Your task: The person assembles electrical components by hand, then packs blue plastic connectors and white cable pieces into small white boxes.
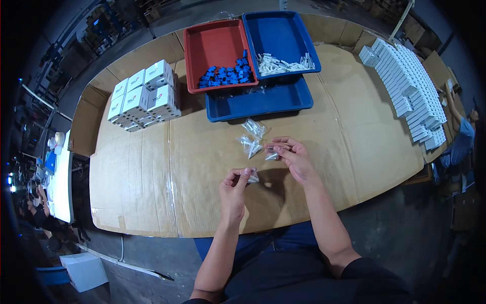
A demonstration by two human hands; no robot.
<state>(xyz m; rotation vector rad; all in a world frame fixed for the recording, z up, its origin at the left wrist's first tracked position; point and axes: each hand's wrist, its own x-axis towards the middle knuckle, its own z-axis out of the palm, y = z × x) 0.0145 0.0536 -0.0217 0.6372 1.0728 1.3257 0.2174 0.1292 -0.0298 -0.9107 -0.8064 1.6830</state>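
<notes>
Plastic bag (272,156), glossy, in right hand (297,160); cardboard (202,202) below.

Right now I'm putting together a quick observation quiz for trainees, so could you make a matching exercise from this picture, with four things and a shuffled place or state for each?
Things
1. Red tray
2. Right hand
3. Cube-shaped white boxes
4. Upper blue tray

Places or states
A. Stacked to the left of the trays
B. Contains white pieces
C. Contains blue pieces
D. Holds a small clear bag

Pairs: 1-C; 2-D; 3-A; 4-B
</notes>
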